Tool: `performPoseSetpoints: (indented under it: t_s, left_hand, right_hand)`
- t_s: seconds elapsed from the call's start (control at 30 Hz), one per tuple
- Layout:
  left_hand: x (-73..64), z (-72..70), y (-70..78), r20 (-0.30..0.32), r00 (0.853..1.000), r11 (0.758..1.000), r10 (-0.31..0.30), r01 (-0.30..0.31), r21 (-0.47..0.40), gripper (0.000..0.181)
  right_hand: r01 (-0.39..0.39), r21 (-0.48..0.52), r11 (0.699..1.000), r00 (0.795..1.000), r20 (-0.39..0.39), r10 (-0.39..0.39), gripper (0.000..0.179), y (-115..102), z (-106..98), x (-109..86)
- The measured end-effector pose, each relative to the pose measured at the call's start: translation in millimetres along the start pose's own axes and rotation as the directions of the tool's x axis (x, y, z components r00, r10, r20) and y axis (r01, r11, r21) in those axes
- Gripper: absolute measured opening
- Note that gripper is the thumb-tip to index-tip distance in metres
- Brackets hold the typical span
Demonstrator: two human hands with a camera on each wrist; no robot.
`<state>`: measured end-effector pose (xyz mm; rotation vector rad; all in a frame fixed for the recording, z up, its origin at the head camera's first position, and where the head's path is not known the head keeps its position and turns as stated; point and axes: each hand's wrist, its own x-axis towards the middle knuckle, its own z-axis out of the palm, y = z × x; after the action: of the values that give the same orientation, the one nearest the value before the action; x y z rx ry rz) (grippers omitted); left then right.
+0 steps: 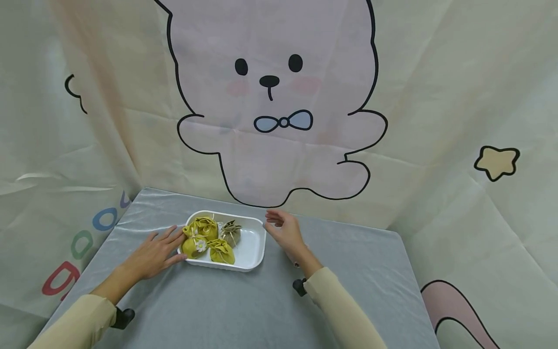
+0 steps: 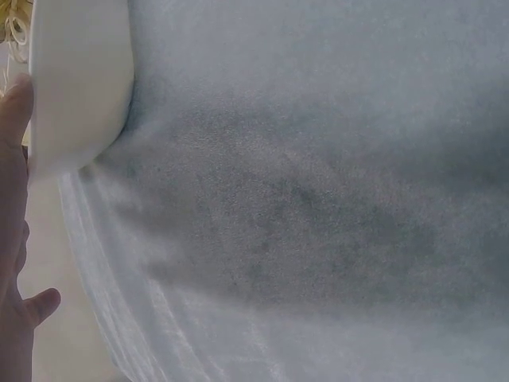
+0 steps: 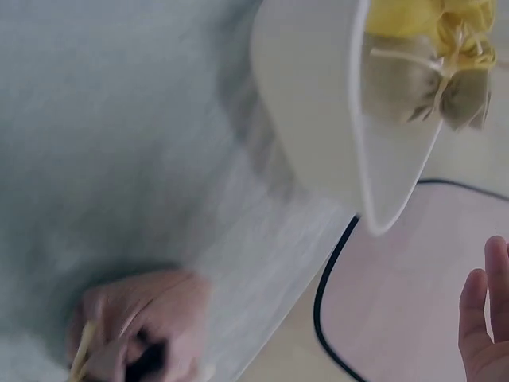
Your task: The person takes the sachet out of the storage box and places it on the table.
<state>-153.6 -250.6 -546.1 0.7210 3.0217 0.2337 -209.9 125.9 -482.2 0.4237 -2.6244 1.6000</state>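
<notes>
White tray holds yellow and olive pouches.
We see left hand touching it, fingers extended; right hand relaxed beside.

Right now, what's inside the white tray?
Three yellow bags and a brown bag. Under them, the tray is hidden; what's inside the bags can't be seen either.

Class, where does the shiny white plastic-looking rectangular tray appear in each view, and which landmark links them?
Head: tray left of centre, below mid-height, between left hand and right hand.
Left wrist: tray in the upper-left corner.
Right wrist: tray at the top, right of centre.
Shared landmark: grey fabric tablecloth beneath the tray.
</notes>
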Motion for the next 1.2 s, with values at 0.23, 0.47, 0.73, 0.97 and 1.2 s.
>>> performPoseSetpoints:
  t_s: [0.23, 0.47, 0.73, 0.97, 1.2]
  left_hand:
    - [0.8, -1.9, 1.1, 0.004, 1.000, 1.000, 0.000, 0.000, -0.001, 0.071]
    - [1.8, -1.8, 0.5, 0.001, 1.000, 1.000, 0.004, -0.004, 0.005, 0.071]
    - [1.1, 0.5, -1.6, 0.000, 1.000, 1.000, 0.015, -0.015, 0.013, 0.073]
    - [0.4, 0.9, -1.6, 0.005, 1.000, 1.000, 0.005, -0.006, 0.013, 0.073]
    - [0.5, 0.0, -0.3, 0.007, 1.000, 1.000, 0.001, -0.001, 0.014, 0.072]
  right_hand:
    - [0.074, 0.026, 0.997, 0.996, 0.044, -0.075, 0.039, -6.7, 25.4, 8.5]
    - [0.071, 0.030, 0.997, 0.996, 0.060, -0.073, 0.038, -11.3, 41.4, 12.3]
    - [0.061, 0.039, 0.997, 0.994, 0.088, -0.064, 0.037, -10.4, 57.6, 17.0]
    - [0.032, -0.045, 0.998, 0.986, 0.163, -0.024, 0.043, -10.0, 68.1, 22.5]
    - [-0.002, -0.107, 0.994, 0.973, 0.229, 0.026, 0.044, -13.1, 77.4, 27.0]
